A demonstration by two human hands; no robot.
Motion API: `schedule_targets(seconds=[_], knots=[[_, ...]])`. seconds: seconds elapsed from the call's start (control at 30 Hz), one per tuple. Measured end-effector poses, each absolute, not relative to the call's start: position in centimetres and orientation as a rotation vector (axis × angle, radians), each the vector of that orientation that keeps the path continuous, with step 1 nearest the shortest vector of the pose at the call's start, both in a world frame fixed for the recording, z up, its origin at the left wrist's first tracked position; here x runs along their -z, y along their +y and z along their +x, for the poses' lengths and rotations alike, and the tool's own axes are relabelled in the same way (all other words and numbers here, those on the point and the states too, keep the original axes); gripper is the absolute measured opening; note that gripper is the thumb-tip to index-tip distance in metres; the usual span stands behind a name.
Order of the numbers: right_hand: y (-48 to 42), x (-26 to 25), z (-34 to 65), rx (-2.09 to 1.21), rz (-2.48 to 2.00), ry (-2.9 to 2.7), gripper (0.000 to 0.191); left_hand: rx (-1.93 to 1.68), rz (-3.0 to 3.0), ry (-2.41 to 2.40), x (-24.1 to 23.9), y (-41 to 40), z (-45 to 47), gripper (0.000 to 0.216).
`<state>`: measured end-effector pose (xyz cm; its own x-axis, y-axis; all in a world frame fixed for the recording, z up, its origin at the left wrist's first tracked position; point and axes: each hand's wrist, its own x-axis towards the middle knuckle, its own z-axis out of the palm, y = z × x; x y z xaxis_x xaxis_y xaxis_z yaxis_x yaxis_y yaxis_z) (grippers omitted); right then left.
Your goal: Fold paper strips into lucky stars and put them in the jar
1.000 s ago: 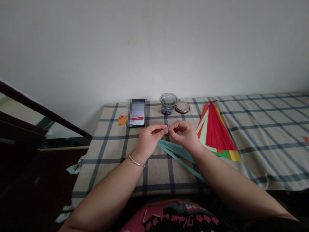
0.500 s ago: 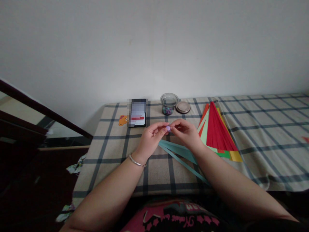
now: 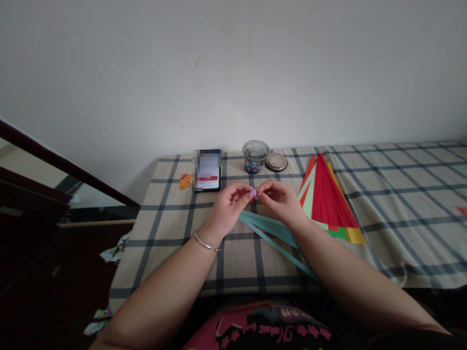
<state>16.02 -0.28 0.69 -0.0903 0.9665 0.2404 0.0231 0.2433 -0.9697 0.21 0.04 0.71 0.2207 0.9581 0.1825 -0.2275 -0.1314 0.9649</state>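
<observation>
A small purple folded paper star is pinched between my two hands, above the tablecloth. My left hand grips it from the left with thumb and fingertips, and a bracelet circles that wrist. From the other side my right hand closes thumb and forefinger at its right edge. The fingers cover part of the star. Light blue paper strips lie below the hands, partly under my right forearm. A clear jar beyond the hands holds several small coloured pieces; its round lid lies to the right.
Red paper strips fan out at the right, over green, orange and yellow ones. A phone with a lit screen stands behind my left hand, beside an orange bear figure. The checked tablecloth reaches the wall at the back.
My fingers have shifted slightly around the purple paper star, which has turned a little and moved slightly left. Everything else on the table stays where it was.
</observation>
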Motion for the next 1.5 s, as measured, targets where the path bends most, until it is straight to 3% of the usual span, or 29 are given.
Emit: schedule_targets(seconds=[0.53, 0.97, 1.5], knots=[[-0.19, -1.13, 15.80, -1.206, -0.968, -1.300, 0.033, -1.226, 1.147, 0.789, -0.42, 0.10, 0.23, 0.023], [-0.15, -1.12, 15.72, -1.195, -0.983, -1.290, 0.031, -1.218, 0.935, 0.748, -0.10, -0.04, 0.73, 0.029], [-0.20, -0.83, 15.65, -1.110, -0.995, -1.343, 0.032, -1.215, 1.085, 0.831, -0.05, 0.01, 0.38, 0.028]])
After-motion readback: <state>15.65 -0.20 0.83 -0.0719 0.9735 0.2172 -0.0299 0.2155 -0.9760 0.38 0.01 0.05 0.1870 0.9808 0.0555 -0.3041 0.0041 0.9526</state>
